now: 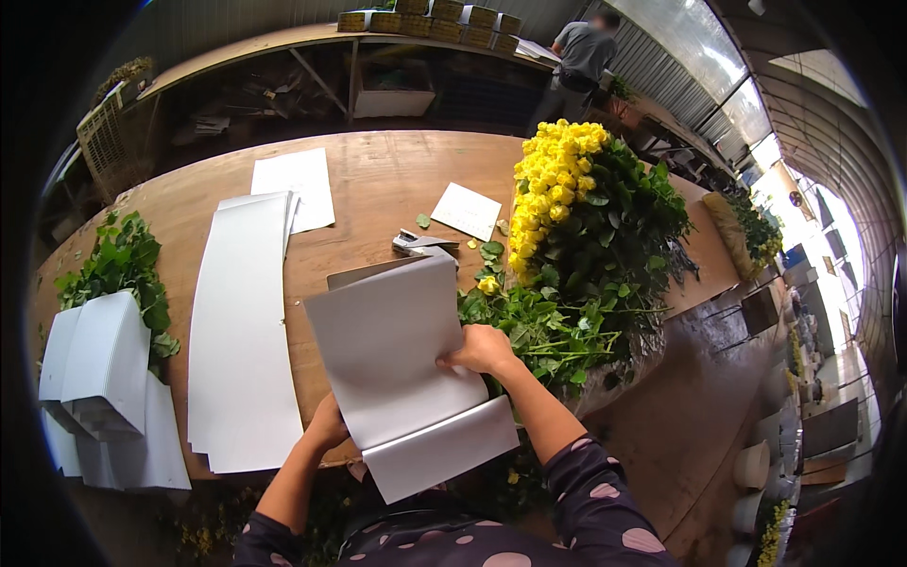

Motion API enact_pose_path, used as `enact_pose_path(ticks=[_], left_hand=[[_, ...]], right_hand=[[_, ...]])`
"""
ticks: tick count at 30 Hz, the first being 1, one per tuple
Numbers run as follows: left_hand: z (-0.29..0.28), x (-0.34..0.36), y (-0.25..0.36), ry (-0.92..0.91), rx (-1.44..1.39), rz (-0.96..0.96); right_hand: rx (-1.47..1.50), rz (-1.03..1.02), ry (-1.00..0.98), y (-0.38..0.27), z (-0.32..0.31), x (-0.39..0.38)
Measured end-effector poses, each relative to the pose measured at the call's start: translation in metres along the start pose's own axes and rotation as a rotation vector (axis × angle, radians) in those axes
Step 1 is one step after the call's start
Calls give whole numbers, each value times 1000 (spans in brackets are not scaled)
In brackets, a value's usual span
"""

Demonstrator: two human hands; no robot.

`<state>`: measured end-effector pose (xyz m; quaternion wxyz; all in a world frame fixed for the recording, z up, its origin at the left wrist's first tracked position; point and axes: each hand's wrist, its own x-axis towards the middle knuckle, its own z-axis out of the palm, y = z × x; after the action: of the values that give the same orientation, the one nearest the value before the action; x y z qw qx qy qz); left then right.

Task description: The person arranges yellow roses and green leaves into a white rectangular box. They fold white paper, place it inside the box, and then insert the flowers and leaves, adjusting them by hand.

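A white cardboard sheet [387, 354], folded near its lower end, is held in front of me over the near edge of the table. My right hand [484, 350] grips its right edge, thumb pressed on the face. My left hand [328, 422] holds the lower left side, its fingers mostly hidden behind the sheet. Just beyond the sheet lies a stapler [420, 243]. Yellow roses [557, 194] are heaped on the right, with leafy green stems [576, 326] beside my right hand. Left of me lies a stack of long white sheets [244, 331].
White-wrapped bunches [104, 350] with green leaves sit at the table's left end. A paper sheet [307, 189] and a small white card [466, 210] lie on the wooden table [397, 170]. A person [581, 61] stands by the back bench [283, 40].
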<state>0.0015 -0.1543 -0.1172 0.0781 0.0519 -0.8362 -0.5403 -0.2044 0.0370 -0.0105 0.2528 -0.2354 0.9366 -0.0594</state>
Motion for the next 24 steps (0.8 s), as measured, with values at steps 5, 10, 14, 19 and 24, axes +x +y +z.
enact_pose_path(ticks=[5, 10, 14, 19, 24], left_hand=[[-14, -8, 45, 463, -297, -266], [9, 5, 148, -250, 581, 158], [22, 8, 125, -374, 742, -16], [19, 15, 138, -412, 731, -77], [18, 16, 143, -425, 750, -112]], right_hand=[[-68, 69, -84, -2, -10, 6], [-159, 76, -133, -14, -16, 14], [-133, -128, -119, 3, -12, 29], [37, -1, 435, 107, -51, 108], [-360, 136, 61, 135, -11, 168]])
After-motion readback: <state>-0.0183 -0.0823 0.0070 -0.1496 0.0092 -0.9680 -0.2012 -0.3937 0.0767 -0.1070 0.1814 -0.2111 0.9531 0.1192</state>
